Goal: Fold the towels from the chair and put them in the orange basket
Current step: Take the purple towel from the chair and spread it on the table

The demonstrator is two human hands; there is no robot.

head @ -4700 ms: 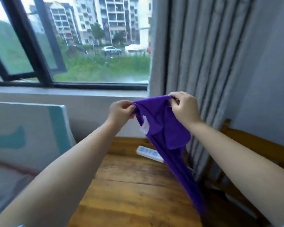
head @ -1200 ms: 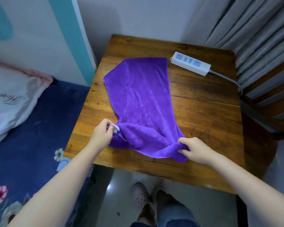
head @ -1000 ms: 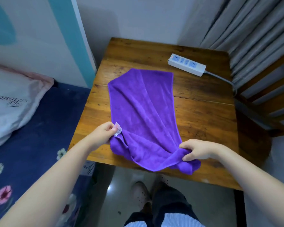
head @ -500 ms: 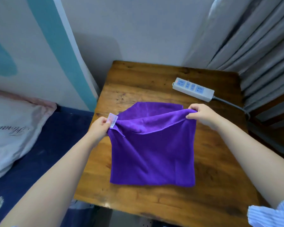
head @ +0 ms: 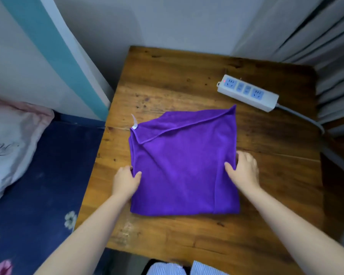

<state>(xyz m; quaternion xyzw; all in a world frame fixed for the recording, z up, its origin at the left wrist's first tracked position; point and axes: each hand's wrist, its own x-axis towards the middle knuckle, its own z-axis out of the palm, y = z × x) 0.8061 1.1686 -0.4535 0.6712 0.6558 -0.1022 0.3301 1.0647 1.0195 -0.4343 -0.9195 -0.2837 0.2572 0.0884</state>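
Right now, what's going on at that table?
A person is folding a purple towel on the wooden table. It lies folded in half, the top layer's far edge askew. The left hand grips its left edge, the right hand its right edge, thumbs on top. A power strip sits beyond. No basket in view.

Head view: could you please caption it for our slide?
Both hands, left and right, grip the half-folded purple towel on the wooden table.
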